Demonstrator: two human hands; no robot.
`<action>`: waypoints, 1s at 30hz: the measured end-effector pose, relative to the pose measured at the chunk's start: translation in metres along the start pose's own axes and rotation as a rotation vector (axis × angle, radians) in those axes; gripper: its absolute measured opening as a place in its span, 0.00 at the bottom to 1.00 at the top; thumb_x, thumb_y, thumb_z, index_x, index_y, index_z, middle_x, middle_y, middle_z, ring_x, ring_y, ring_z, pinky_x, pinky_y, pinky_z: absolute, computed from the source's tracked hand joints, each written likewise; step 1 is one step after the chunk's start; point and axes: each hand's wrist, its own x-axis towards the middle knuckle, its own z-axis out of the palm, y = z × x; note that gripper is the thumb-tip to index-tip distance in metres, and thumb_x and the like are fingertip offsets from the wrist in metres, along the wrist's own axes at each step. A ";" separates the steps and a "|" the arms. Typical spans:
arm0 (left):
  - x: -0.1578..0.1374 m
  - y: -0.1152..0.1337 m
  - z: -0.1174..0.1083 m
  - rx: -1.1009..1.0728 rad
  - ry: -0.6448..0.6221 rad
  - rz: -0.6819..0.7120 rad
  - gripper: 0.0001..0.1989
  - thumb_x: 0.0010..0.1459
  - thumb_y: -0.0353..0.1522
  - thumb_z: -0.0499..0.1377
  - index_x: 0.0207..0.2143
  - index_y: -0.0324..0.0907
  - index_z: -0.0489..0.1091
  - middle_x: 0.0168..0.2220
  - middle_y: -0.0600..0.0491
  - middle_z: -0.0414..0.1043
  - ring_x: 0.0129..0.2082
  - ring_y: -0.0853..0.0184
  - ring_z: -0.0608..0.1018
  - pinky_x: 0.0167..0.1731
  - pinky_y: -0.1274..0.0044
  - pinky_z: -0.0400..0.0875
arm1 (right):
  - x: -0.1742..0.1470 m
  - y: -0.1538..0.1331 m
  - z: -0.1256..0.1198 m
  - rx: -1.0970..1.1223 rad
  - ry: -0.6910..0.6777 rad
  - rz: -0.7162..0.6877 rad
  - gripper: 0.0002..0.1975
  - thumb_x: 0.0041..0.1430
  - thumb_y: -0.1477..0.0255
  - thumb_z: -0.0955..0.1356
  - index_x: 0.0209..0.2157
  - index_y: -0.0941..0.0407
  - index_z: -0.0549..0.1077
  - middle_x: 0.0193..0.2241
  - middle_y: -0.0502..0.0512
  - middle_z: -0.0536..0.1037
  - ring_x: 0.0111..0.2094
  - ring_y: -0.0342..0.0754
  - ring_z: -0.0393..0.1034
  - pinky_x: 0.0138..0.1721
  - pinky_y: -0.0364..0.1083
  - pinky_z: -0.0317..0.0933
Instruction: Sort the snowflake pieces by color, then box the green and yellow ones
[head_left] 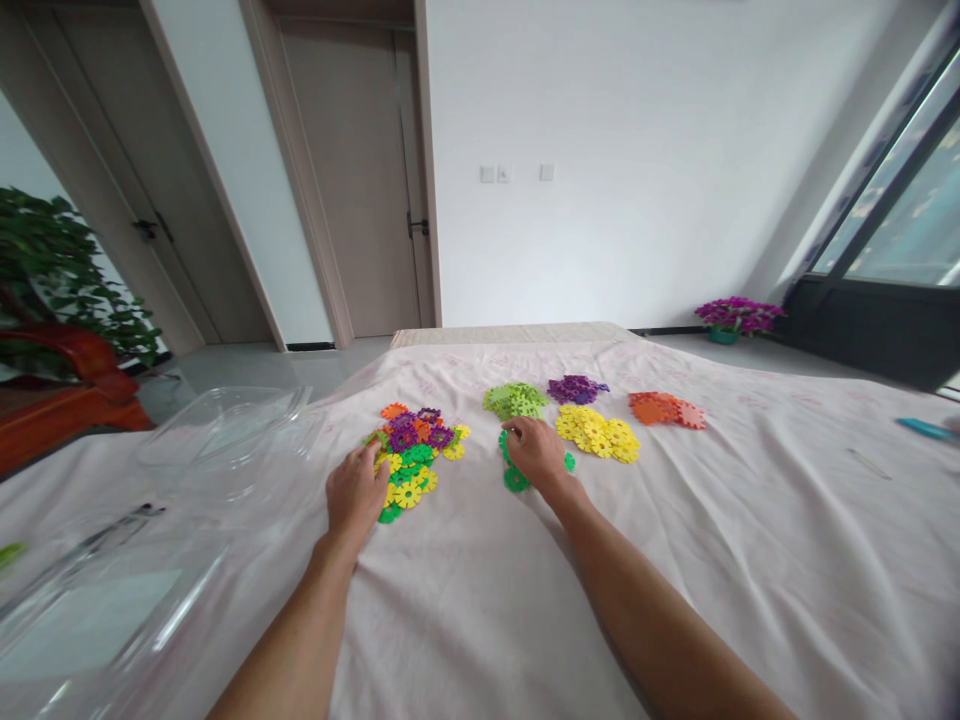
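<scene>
My left hand [358,497] rests at the left edge of a mixed pile of plastic snowflake discs, its fingers loosely stretched and touching the pieces. Purple discs [403,432] and orange ones lie at the top of that pile, yellow discs [409,494] and green ones nearer me. Over a small group of dark green discs [516,480] is my right hand [538,452], fingers curled together; whatever they pinch is hidden. Just beyond it sits a light green pile [517,400]. To its right lie a yellow pile [598,434], a purple pile [574,389] and an orange pile [664,408].
A pale cloth [465,620] with folds covers the surface. Clear plastic containers [225,430] stand on the left. A blue object [926,429] and a thin stick [870,464] lie at the right. Behind are doors, a white wall and potted purple flowers [739,314].
</scene>
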 end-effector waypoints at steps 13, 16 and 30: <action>0.001 0.000 0.000 0.013 -0.009 -0.010 0.22 0.63 0.36 0.50 0.56 0.42 0.69 0.54 0.45 0.73 0.52 0.59 0.75 0.52 0.69 0.67 | -0.018 -0.034 0.004 -0.045 -0.163 -0.315 0.14 0.60 0.71 0.66 0.46 0.50 0.79 0.46 0.56 0.75 0.49 0.54 0.61 0.50 0.51 0.53; 0.001 -0.001 0.001 0.009 -0.009 -0.012 0.21 0.64 0.36 0.50 0.56 0.42 0.69 0.54 0.45 0.73 0.52 0.59 0.75 0.52 0.69 0.66 | -0.025 -0.045 0.013 -0.040 -0.225 -0.404 0.17 0.63 0.65 0.66 0.52 0.48 0.75 0.51 0.56 0.72 0.52 0.54 0.59 0.53 0.52 0.53; 0.000 0.000 0.001 0.009 -0.009 -0.016 0.22 0.64 0.36 0.49 0.57 0.42 0.68 0.55 0.45 0.72 0.53 0.59 0.74 0.53 0.69 0.66 | -0.024 -0.049 0.012 -0.059 -0.158 -0.332 0.16 0.64 0.58 0.66 0.45 0.52 0.77 0.50 0.58 0.73 0.51 0.55 0.60 0.51 0.52 0.53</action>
